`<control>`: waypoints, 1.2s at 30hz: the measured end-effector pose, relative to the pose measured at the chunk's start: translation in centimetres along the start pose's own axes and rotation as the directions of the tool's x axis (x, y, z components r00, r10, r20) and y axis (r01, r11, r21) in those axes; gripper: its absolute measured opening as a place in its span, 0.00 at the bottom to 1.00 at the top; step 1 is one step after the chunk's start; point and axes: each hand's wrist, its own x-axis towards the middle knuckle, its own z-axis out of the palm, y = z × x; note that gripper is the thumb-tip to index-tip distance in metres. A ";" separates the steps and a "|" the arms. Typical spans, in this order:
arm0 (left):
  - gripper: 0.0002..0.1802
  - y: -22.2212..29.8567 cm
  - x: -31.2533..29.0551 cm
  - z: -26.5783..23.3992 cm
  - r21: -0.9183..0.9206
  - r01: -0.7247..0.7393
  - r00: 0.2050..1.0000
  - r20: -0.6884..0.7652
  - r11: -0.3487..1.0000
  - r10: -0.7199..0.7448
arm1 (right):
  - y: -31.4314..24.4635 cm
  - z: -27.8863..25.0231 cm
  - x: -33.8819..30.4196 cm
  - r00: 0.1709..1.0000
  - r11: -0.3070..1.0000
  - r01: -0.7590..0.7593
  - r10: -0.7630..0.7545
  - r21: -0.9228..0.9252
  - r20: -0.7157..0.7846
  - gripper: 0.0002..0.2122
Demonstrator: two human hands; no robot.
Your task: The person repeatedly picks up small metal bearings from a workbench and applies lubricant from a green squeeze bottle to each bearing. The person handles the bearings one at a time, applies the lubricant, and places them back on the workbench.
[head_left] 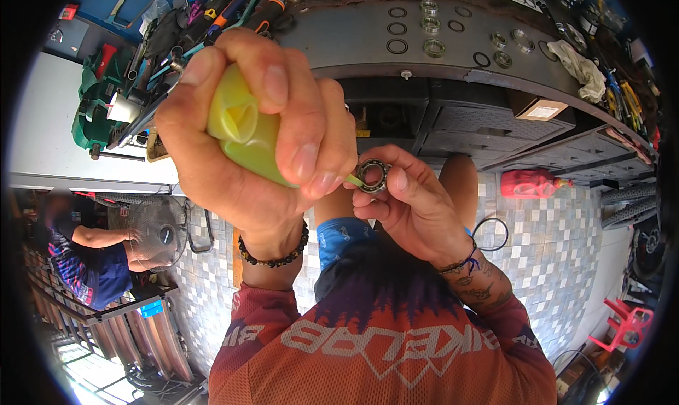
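Observation:
My left hand (201,147) is closed around a yellow-green squeeze bottle (249,149), which it holds tilted toward the right. The bottle's thin nozzle (355,181) reaches to a small ball bearing (382,167), its tip at the ring. Between the fingers and thumb of my right hand (422,206), the bearing is pinched with its balls showing. Both hands are in front of the bench, above my lap. Part of the bottle is hidden by my left fingers.
On the metal bench (361,41) lie more bearings (434,48), several thin black rings (397,46) and a white rag (576,69). Tools (226,6) crowd the left. Drawers (467,115) line the bench front. A red jug (527,184) stands on the floor; a person (92,253) sits near a fan (157,232).

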 end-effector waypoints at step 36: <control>0.22 0.0 -0.2 -0.4 -0.032 -0.016 0.999 0.032 0.999 0.017 | 0.1 0.3 0.2 1.000 1.000 0.025 -0.025 0.014 -0.013 0.16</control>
